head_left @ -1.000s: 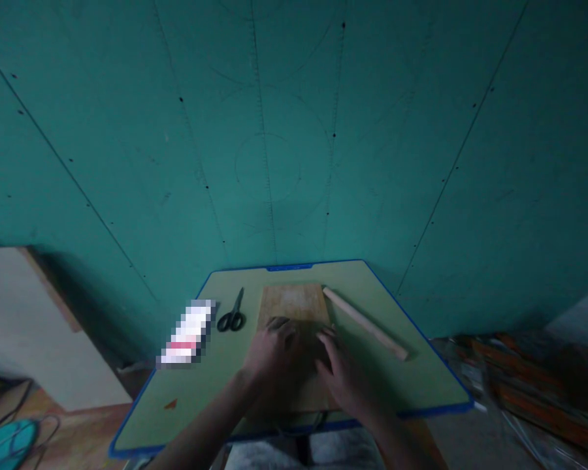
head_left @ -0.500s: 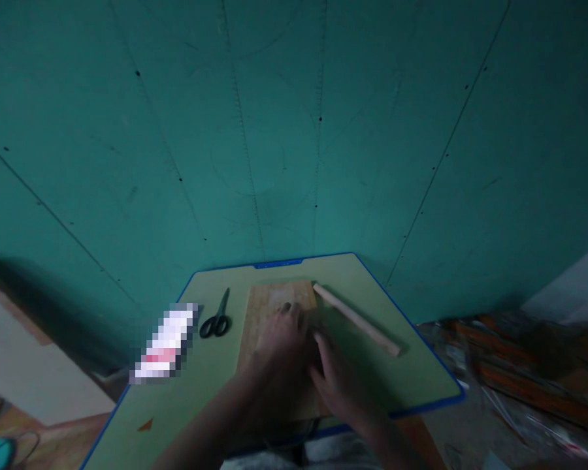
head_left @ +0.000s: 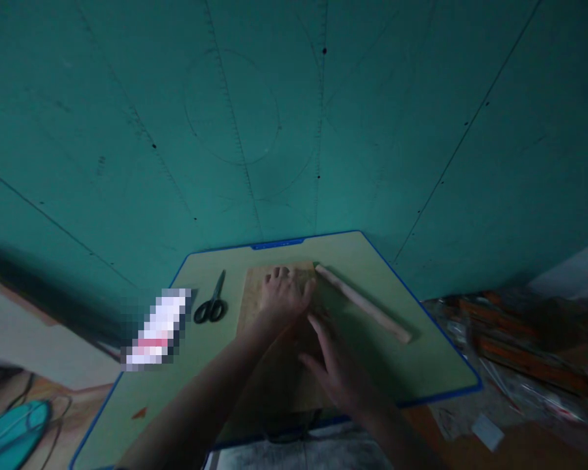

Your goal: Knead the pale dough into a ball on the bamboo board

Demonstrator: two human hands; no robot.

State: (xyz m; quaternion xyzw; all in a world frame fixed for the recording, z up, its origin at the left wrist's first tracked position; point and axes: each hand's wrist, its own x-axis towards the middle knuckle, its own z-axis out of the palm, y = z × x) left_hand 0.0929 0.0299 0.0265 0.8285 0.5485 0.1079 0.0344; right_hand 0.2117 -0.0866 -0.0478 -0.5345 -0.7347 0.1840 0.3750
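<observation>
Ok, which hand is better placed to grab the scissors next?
Left, probably. The left hand lies flat on the far end of the wooden board, close to the scissors just left of the board. The right hand is on the board's right side and would have to cross the left arm.

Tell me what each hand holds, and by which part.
Nothing is gripped. The left hand lies flat on the far end of the wooden board; the right hand lies open by its right edge.

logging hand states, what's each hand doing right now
Left hand: open, flat on the wooden board.
Right hand: open, holding nothing.
</observation>
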